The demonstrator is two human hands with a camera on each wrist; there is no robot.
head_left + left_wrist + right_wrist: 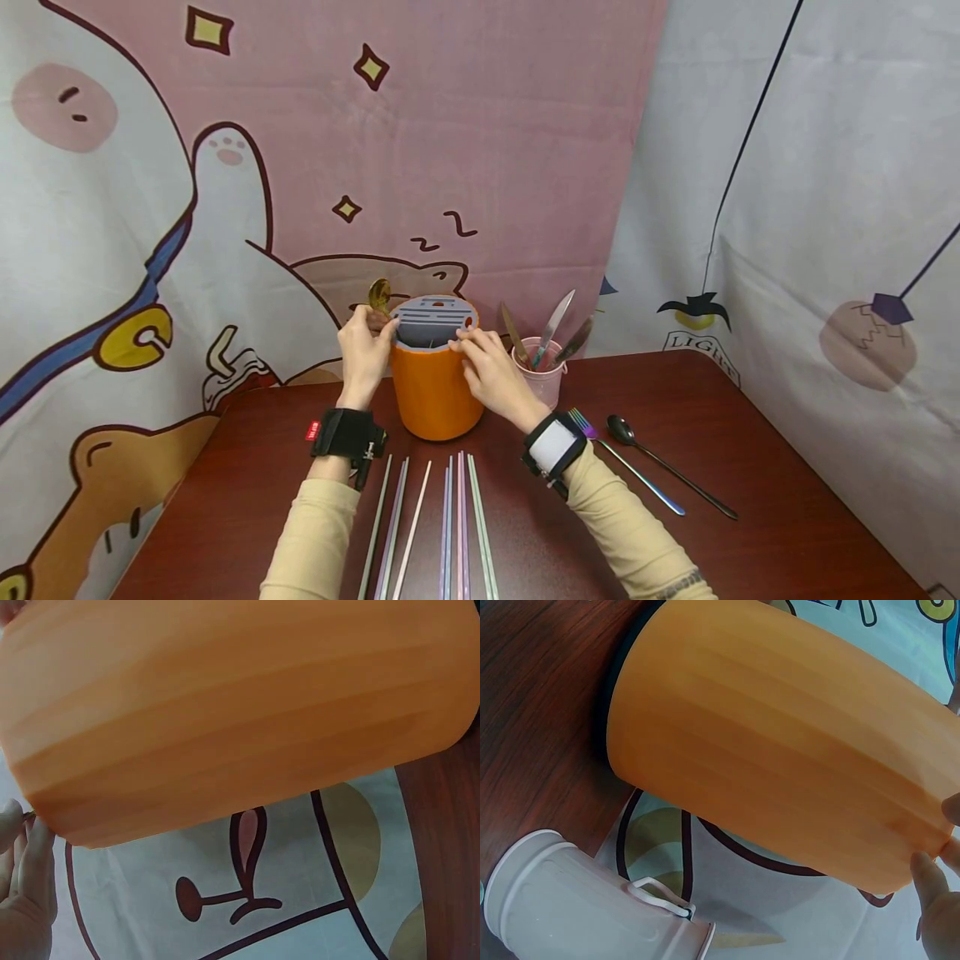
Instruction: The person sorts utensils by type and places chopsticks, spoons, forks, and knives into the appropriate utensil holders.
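Note:
An orange utensil holder (437, 396) with a grey slotted top (435, 312) stands upright at the back of the table. At its left rim, my left hand (362, 354) pinches a golden spoon (380, 294), bowl upward. The left wrist view shows this hand (26, 877) at the lower left edge, with only a sliver of the spoon's handle between thumb and finger. My right hand (495, 375) holds the holder's right rim, its fingertips at the front of the top. In the right wrist view, thumb and fingers (928, 881) touch the holder's upper side.
Right of the holder stands a small pink bucket (543, 385) with several knives (557, 321). A rainbow-coloured fork (633, 468) and a dark long-handled spoon (671, 471) lie at the right. Several pastel chopsticks (450, 525) lie in front. Printed cloth (487, 150) hangs behind.

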